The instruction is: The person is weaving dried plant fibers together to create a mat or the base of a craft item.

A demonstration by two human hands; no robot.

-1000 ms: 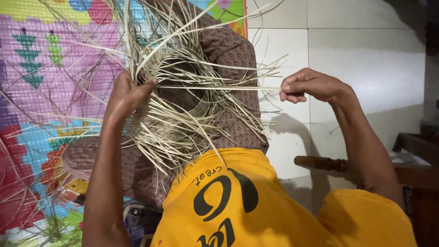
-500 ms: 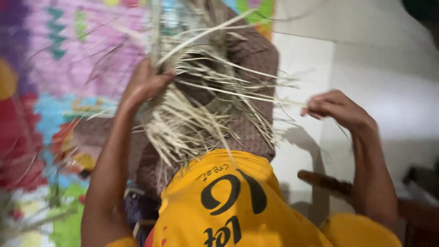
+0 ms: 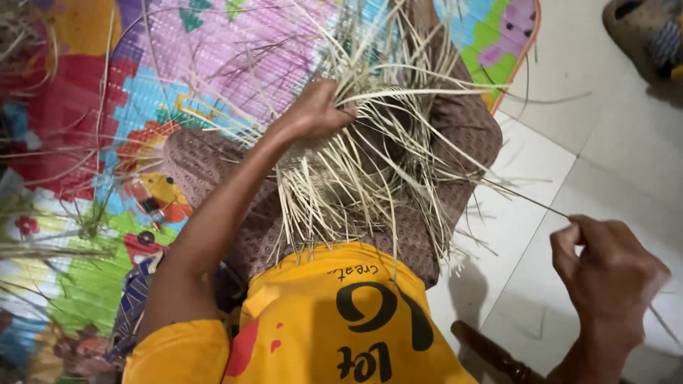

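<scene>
1. Head view: a bright patterned mat (image 3: 92, 107) covers the floor on the left; pale tiles (image 3: 612, 142) lie on the right.
2. A brown patterned cloth (image 3: 455, 128) drapes the lap, above a yellow shirt (image 3: 334, 327).
3. A bundle of pale straw strips (image 3: 370, 163) rests on the cloth, its loose ends fanning out in every direction and hiding much of the lap.
4. The left hand (image 3: 316, 114) is closed on the bundle near its top.
5. The right hand (image 3: 605, 274), well apart over the tiles, pinches one strip (image 3: 526, 199) pulled taut from the bundle.
6. A dark wooden leg (image 3: 491, 352) pokes in at the bottom edge.
7. A sandal (image 3: 644, 32) lies top right.
</scene>
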